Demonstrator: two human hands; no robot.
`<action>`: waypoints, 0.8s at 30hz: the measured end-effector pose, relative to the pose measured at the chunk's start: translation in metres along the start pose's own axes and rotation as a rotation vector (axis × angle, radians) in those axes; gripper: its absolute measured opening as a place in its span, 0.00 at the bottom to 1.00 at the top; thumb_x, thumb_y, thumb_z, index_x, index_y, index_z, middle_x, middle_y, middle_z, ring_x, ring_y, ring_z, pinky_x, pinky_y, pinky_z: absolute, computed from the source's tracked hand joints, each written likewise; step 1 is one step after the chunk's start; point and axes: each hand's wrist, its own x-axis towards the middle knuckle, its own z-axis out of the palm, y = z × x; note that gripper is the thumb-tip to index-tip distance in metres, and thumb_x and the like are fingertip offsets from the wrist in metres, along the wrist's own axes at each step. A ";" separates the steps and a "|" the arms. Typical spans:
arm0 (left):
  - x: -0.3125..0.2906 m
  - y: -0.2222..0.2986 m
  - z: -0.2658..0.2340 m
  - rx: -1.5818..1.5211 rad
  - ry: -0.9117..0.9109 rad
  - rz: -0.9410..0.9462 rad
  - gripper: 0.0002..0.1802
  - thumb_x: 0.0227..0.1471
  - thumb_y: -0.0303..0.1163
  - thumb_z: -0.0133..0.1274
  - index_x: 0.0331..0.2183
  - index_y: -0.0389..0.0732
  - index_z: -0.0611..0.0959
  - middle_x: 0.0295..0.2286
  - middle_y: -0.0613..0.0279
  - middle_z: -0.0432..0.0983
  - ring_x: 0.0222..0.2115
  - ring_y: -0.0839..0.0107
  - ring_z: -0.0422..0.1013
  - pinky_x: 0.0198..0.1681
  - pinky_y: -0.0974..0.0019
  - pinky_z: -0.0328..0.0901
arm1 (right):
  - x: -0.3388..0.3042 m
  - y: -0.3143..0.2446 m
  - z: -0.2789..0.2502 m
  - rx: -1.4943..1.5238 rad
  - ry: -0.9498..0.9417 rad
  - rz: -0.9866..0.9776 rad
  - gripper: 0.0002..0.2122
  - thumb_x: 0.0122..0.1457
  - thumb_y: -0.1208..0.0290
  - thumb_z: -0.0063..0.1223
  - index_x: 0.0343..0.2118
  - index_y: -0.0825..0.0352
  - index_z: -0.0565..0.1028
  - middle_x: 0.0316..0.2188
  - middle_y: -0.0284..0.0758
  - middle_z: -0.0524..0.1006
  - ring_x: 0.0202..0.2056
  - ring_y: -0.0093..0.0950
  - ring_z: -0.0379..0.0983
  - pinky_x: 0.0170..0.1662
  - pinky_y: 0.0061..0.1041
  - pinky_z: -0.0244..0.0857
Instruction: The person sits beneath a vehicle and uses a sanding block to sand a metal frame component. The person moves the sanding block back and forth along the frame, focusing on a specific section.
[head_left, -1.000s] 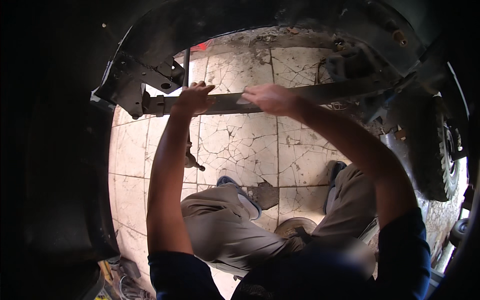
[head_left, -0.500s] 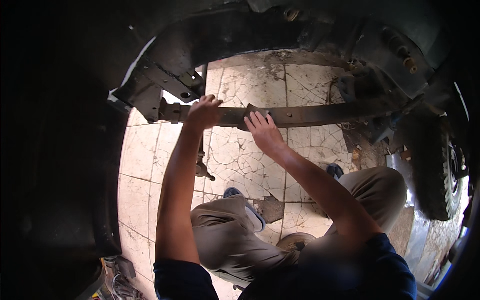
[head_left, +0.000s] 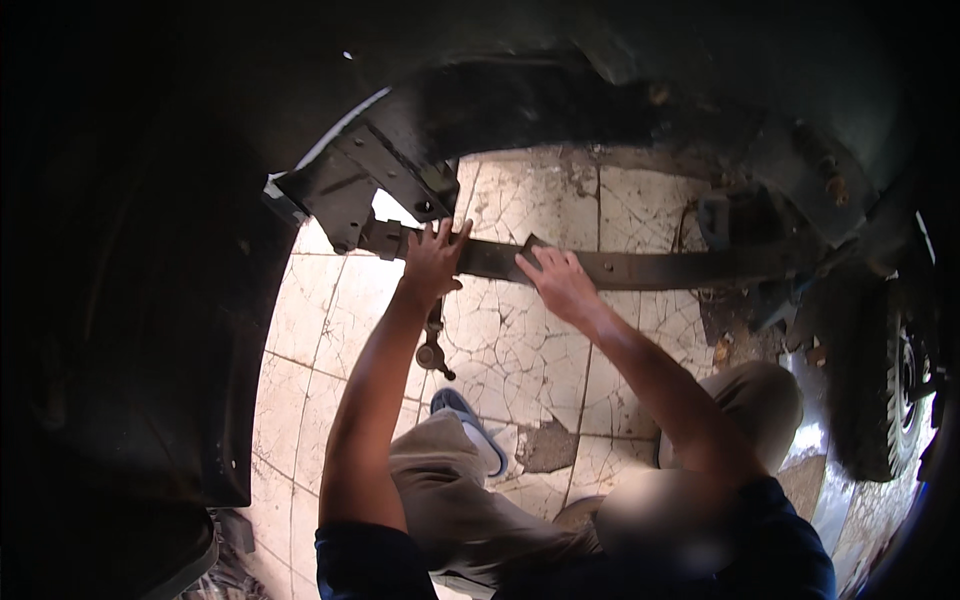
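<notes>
A long, dark, slightly bowed leaf spring (head_left: 680, 270) runs left to right beneath the vehicle body. My left hand (head_left: 433, 262) lies over its left part, fingers spread and thumb apart, beside a metal clip (head_left: 381, 240). Farther right, my right hand (head_left: 565, 285) presses its bent fingers onto a dark sheet that looks like sandpaper (head_left: 534, 242). One corner of this sheet sticks up past the spring's far edge; the rest is hidden under the fingers. Below my left hand hangs a rod end with a ball joint (head_left: 431, 356).
A dark metal bracket (head_left: 350, 190) holds the spring's left end. Dark body panels (head_left: 130, 350) close in on the left and above. A tyre (head_left: 868, 390) stands at right. Cracked pale tiles (head_left: 510, 330) cover the floor under my bent legs.
My left hand has gone from curled fingers to spread ones on the spring. My right hand stays on the sheet. The whole view has shifted, so the spring sits lower and farther right.
</notes>
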 end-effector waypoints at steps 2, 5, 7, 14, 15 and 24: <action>0.011 0.001 0.004 -0.024 0.004 -0.042 0.71 0.29 0.46 0.74 0.66 0.56 0.45 0.63 0.49 0.50 0.58 0.47 0.58 0.56 0.35 0.56 | 0.001 -0.001 0.007 -0.043 0.057 -0.010 0.24 0.56 0.76 0.45 0.59 0.64 0.67 0.55 0.43 0.68 0.56 0.37 0.64 0.56 0.39 0.60; 0.016 0.002 0.002 0.057 -0.094 -0.145 0.72 0.31 0.49 0.72 0.66 0.55 0.40 0.57 0.51 0.61 0.57 0.51 0.60 0.57 0.33 0.54 | 0.001 -0.016 0.015 0.036 0.100 0.002 0.24 0.57 0.76 0.44 0.58 0.67 0.66 0.57 0.43 0.67 0.59 0.36 0.62 0.59 0.40 0.58; 0.022 -0.002 0.007 0.095 -0.119 -0.188 0.72 0.31 0.49 0.72 0.66 0.55 0.40 0.56 0.52 0.63 0.57 0.53 0.61 0.57 0.32 0.53 | 0.002 -0.021 0.015 0.121 0.096 0.045 0.23 0.57 0.77 0.43 0.58 0.69 0.66 0.59 0.42 0.66 0.61 0.36 0.61 0.61 0.40 0.57; 0.025 0.003 0.012 0.056 -0.112 -0.207 0.63 0.35 0.38 0.69 0.66 0.53 0.48 0.54 0.53 0.64 0.56 0.56 0.63 0.57 0.30 0.52 | -0.003 -0.022 0.010 0.147 0.038 0.074 0.24 0.57 0.78 0.41 0.59 0.68 0.65 0.61 0.41 0.64 0.63 0.36 0.58 0.62 0.38 0.56; 0.026 0.003 0.013 0.063 -0.110 -0.205 0.63 0.34 0.37 0.69 0.66 0.53 0.48 0.54 0.53 0.64 0.56 0.56 0.63 0.57 0.30 0.52 | -0.002 -0.022 0.010 0.148 0.035 0.075 0.24 0.57 0.78 0.41 0.59 0.68 0.65 0.61 0.41 0.64 0.63 0.36 0.58 0.62 0.38 0.56; 0.024 0.009 -0.013 -0.019 -0.302 -0.223 0.36 0.61 0.43 0.41 0.66 0.57 0.49 0.66 0.58 0.45 0.66 0.51 0.43 0.60 0.28 0.39 | -0.002 -0.019 0.006 0.191 0.011 0.073 0.24 0.57 0.78 0.42 0.59 0.68 0.65 0.61 0.42 0.65 0.63 0.36 0.59 0.62 0.37 0.56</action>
